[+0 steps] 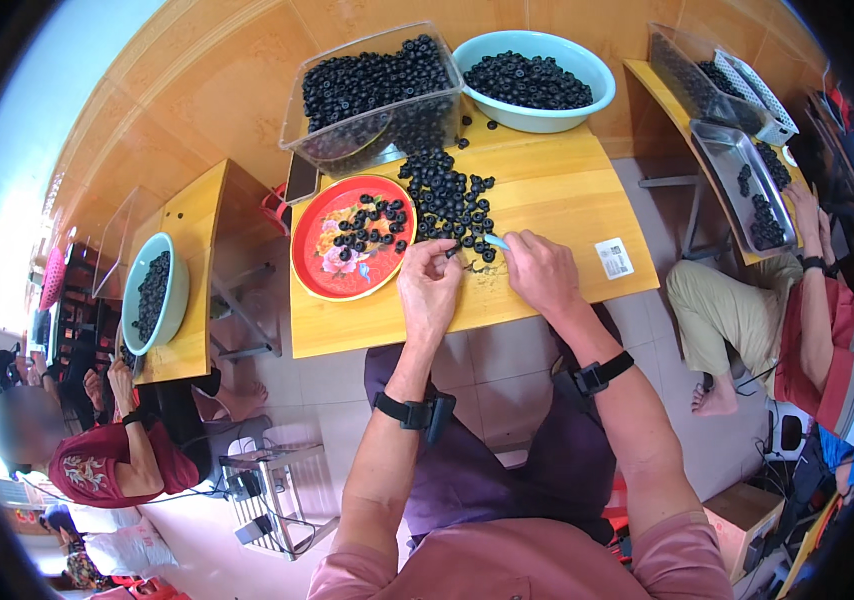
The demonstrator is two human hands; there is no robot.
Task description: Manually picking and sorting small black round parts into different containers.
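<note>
Red plate (319, 262) (few black rings (372, 228)), fuller tubs beyond

Worn on the head, looking steeply down (fisheye, edges bent) at a near wooden table (547, 215) from above.

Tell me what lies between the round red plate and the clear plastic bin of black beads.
In the head view, bare yellow wooden tabletop separates the red plate from the clear bin; the loose black bead pile lies just right of that gap.
</note>
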